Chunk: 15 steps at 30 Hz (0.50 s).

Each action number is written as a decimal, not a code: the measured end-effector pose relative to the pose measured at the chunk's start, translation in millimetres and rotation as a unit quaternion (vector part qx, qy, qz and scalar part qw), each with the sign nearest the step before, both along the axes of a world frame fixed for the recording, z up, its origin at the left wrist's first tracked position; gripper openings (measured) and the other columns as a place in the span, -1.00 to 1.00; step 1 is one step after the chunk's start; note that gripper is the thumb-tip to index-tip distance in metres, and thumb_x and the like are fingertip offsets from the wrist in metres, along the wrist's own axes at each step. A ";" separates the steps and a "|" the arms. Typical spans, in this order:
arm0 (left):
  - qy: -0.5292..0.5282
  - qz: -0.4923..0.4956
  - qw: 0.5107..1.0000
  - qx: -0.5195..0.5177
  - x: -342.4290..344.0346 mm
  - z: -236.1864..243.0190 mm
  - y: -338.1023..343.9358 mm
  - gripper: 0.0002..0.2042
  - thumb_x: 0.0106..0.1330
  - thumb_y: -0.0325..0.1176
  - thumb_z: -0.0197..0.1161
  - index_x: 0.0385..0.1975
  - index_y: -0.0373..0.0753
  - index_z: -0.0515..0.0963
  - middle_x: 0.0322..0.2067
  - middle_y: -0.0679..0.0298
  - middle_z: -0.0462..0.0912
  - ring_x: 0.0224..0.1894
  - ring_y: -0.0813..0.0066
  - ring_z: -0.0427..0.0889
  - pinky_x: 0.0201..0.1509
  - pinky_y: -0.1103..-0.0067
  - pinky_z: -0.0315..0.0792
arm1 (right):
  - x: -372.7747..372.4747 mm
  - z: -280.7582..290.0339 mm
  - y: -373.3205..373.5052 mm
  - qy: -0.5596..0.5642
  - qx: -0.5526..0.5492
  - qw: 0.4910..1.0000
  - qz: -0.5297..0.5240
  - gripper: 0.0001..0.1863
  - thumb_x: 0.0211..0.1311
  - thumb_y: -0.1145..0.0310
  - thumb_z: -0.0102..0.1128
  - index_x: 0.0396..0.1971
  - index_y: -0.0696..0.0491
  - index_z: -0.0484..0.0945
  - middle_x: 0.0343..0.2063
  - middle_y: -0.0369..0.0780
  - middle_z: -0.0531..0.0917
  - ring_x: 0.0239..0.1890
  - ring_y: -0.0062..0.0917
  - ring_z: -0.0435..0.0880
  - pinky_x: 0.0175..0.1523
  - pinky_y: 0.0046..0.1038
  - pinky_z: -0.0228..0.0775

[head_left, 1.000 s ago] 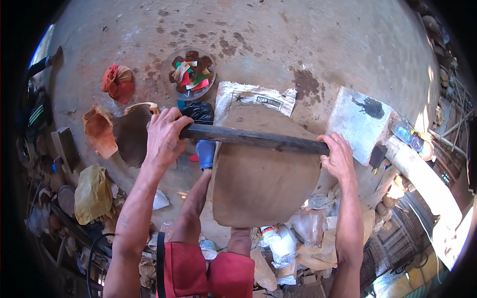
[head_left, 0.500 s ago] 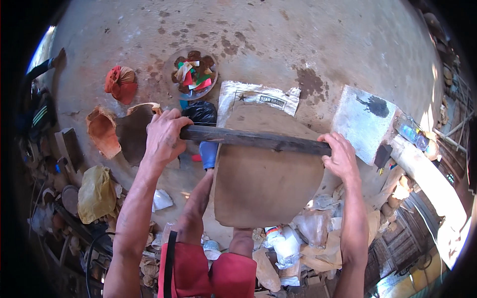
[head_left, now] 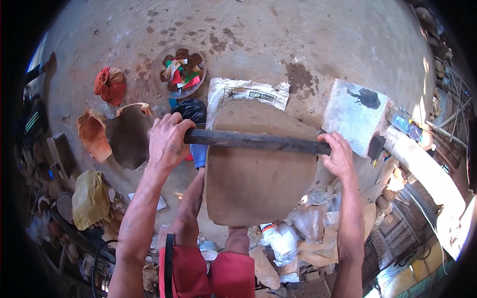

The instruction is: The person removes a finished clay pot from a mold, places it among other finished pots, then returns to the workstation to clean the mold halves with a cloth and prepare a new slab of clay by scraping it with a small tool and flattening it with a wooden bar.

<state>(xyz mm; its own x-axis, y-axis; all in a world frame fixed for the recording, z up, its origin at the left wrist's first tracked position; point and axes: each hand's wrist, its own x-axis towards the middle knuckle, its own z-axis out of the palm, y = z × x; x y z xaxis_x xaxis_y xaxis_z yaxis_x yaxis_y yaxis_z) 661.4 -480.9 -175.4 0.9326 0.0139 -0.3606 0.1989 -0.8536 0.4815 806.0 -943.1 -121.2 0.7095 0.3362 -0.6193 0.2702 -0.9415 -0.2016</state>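
A dark, straight bar [head_left: 258, 142] lies crosswise over a thick brown clay slab [head_left: 258, 188]. My left hand [head_left: 170, 139] is closed round the bar's left end, beyond the slab's left edge. At the other end, my right hand [head_left: 339, 153] grips the bar with thumb and fingers, near the slab's right edge. A thin line, perhaps a wire, shows beside my left fingers; where it runs is hidden. Under the slab's far end, a white printed sack [head_left: 216, 94] sticks out on the ground. Whether the bar presses into the clay, I cannot tell.
Left of the slab stand a broken orange clay pot [head_left: 94, 136], a red cloth bundle [head_left: 110, 86] and a black bag [head_left: 191, 111]. Beyond is a round dish [head_left: 161, 67] with coloured scraps. A pale block [head_left: 354, 114] stands right; a yellowish bag [head_left: 90, 201] lies near left.
The view has shifted, so the ground objects and slab appear farther left. Against the slab, both hands and the bar have moved slightly right. Both grips stay the same.
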 end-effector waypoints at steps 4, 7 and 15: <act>-0.022 -0.008 1.000 0.004 -3.0 1.7 0.6 -0.59 -0.13 -0.55 0.46 -0.18 -0.10 0.75 -0.29 0.25 0.60 -0.06 0.13 0.65 -0.03 0.24 0.46 | -13.3 -3.1 -5.4 -0.037 0.014 0.999 0.009 -0.45 -0.15 0.53 0.36 0.00 -0.02 0.65 -0.07 -0.18 0.62 0.12 -0.14 0.60 0.23 -0.08 0.47; -0.022 -0.013 1.000 -0.003 -5.5 0.9 -3.0 -0.59 -0.12 -0.53 0.46 -0.17 -0.09 0.73 -0.28 0.26 0.58 -0.07 0.12 0.64 -0.02 0.23 0.48 | -12.8 -4.8 -16.7 -0.057 0.032 0.997 0.034 -0.50 -0.16 0.54 0.35 -0.06 0.04 0.61 -0.10 -0.13 0.56 0.09 -0.09 0.58 0.20 -0.07 0.44; -0.046 -0.017 0.999 0.024 -15.9 -4.2 -5.5 -0.66 -0.04 -0.53 0.41 -0.20 -0.09 0.74 -0.28 0.23 0.61 -0.06 0.13 0.66 0.00 0.23 0.50 | -10.0 -11.8 -17.3 -0.051 -0.082 0.993 0.072 -0.58 -0.13 0.51 0.34 -0.13 0.07 0.64 -0.13 -0.10 0.53 0.09 -0.09 0.55 0.14 -0.05 0.36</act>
